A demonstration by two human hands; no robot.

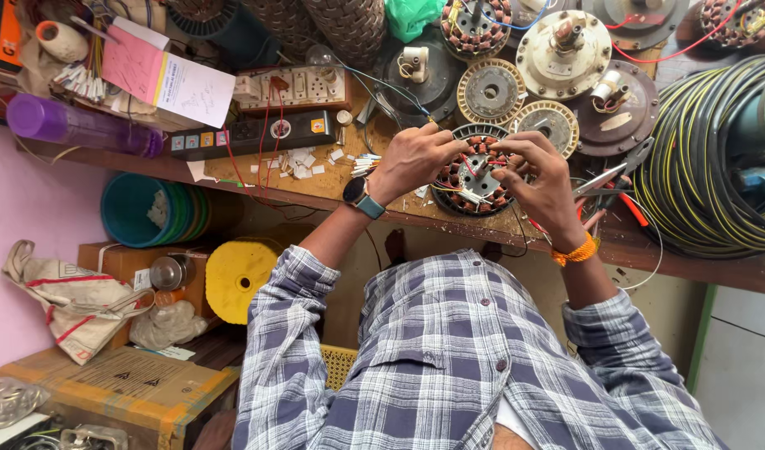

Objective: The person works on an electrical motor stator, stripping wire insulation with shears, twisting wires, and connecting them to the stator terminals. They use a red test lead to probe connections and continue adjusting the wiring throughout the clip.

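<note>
A round motor stator [474, 179] with copper windings and red wires lies on the wooden workbench [332, 187] in front of me. My left hand [411, 162], with a smartwatch on its wrist, rests on the stator's left rim and pinches wires there. My right hand [536, 175], with an orange thread band at the wrist, covers the stator's right side, and its fingers pinch a wire near the middle. Both hands touch the windings.
Several other stators and motor housings [565, 50] crowd the bench behind. A black power strip [249, 133], a switchboard [295, 87], papers [170, 79] and a purple bottle [74, 125] lie left. Pliers [615, 179] and coiled cable [707, 158] sit right. Below are boxes, a yellow spool [236, 275] and a teal tub [137, 208].
</note>
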